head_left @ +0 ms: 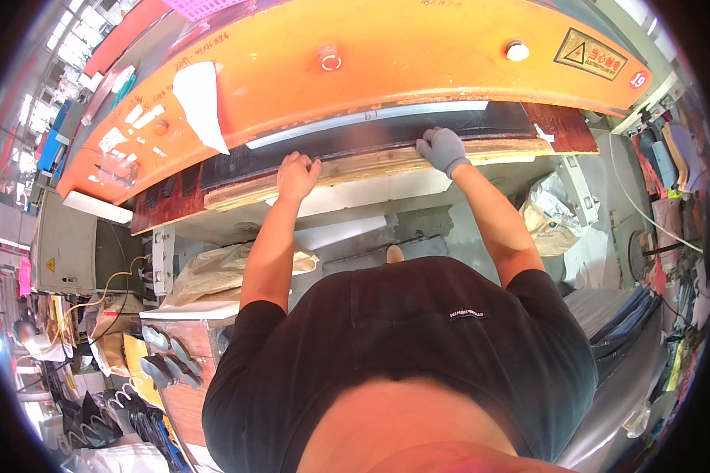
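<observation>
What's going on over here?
Someone in a black shirt is at an orange machine, both hands at the front of a dark, flat sheet by a wooden edge. The left hand is bare; the right hand wears a grey glove. They're apart, fingers bent; whether either has a firm grip isn't clear.

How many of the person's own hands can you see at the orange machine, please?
2: the bare left hand is at the front edge of the wooden board; the gloved right hand is farther right along it.
</observation>
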Action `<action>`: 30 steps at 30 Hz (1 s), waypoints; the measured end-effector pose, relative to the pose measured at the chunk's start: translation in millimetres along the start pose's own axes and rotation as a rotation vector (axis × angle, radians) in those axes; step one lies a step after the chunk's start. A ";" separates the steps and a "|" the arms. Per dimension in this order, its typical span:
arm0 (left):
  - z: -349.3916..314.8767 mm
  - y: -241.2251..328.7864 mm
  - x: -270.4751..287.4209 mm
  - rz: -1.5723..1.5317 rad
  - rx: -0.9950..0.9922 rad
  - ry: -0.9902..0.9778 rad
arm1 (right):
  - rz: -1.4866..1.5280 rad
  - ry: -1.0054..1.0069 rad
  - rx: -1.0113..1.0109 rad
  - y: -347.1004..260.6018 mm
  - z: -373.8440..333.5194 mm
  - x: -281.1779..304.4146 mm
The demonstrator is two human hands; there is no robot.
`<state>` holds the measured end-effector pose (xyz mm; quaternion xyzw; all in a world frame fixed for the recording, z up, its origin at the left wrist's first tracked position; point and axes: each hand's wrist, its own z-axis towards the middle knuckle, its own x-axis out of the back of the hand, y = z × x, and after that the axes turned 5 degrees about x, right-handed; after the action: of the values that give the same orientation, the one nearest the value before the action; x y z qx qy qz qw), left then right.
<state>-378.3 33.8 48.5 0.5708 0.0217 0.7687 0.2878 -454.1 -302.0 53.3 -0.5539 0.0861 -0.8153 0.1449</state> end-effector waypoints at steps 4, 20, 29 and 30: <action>-58.2 13.6 7.7 0.028 -0.033 -0.004 | 0.038 0.086 -0.011 -18.8 -59.8 7.0; -274.6 74.7 61.1 -0.068 -0.010 -0.016 | 0.174 0.025 -0.096 -160.2 -83.9 26.2; -258.0 124.5 34.5 0.022 -0.394 -0.036 | 0.541 0.007 -0.266 -160.5 -126.2 20.7; -262.5 125.2 29.7 -0.011 -0.417 0.071 | 0.836 -0.025 -0.335 -151.0 -127.9 23.8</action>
<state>-669.7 20.8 28.3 0.4711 -0.1248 0.7747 0.4028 -602.2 -170.1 72.2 -0.4974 0.4312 -0.6548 0.3713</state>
